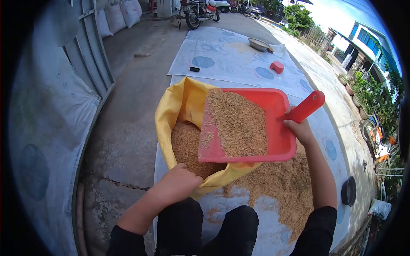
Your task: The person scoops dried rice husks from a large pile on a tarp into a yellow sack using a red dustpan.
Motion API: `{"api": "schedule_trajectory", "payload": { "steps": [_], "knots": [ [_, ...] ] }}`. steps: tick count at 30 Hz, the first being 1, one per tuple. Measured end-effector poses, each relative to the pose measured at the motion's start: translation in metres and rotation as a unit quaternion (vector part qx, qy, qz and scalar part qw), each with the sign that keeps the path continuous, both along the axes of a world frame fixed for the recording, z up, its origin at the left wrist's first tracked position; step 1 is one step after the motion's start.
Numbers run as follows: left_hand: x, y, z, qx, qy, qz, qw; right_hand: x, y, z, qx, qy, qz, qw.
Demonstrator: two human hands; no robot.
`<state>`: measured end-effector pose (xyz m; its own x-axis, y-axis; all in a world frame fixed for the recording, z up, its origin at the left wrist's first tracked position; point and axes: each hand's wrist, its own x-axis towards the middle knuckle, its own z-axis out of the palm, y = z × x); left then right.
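Observation:
A red dustpan-shaped scoop (277, 111) carries a heap of brown husk-like grain (239, 121). My right hand (300, 128) is closed round the base of its handle, which points up and right. The scoop's front edge lies over the mouth of a yellow sack (164, 115), partly filled with the same grain (185, 143). On the sack's near rim my left hand (181, 181) is closed, gripping the fabric. More grain (290, 187) is spread on the white sheet to the right of the sack, partly hidden by the scoop and my right arm.
White sheets (230, 51) cover the ground ahead. On them are a metal basin (259, 44), a small red stool (276, 67) and a black object (194, 69). A dark bowl (349, 190) stands at right. A metal gate (92, 47) is at left; motorbikes (200, 13) are parked behind.

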<state>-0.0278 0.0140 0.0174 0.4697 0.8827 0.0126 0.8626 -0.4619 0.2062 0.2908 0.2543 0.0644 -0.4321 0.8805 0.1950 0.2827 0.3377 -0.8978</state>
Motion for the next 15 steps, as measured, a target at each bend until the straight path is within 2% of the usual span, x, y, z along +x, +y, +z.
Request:
{"api": "schedule_trajectory", "payload": {
  "steps": [2,7,15],
  "knots": [
    [0.002,0.000,0.002,-0.039,0.008,-0.015,0.999,-0.020,0.010,0.003,0.007,-0.019,0.016,1.000],
    [0.007,0.007,-0.003,-0.018,-0.002,-0.018,1.000,-0.074,0.016,0.019,0.028,-0.107,0.079,0.991],
    [0.011,0.019,-0.002,-0.041,0.003,-0.030,0.999,-0.133,-0.002,0.032,0.089,-0.299,0.066,0.948]
  ]
}}
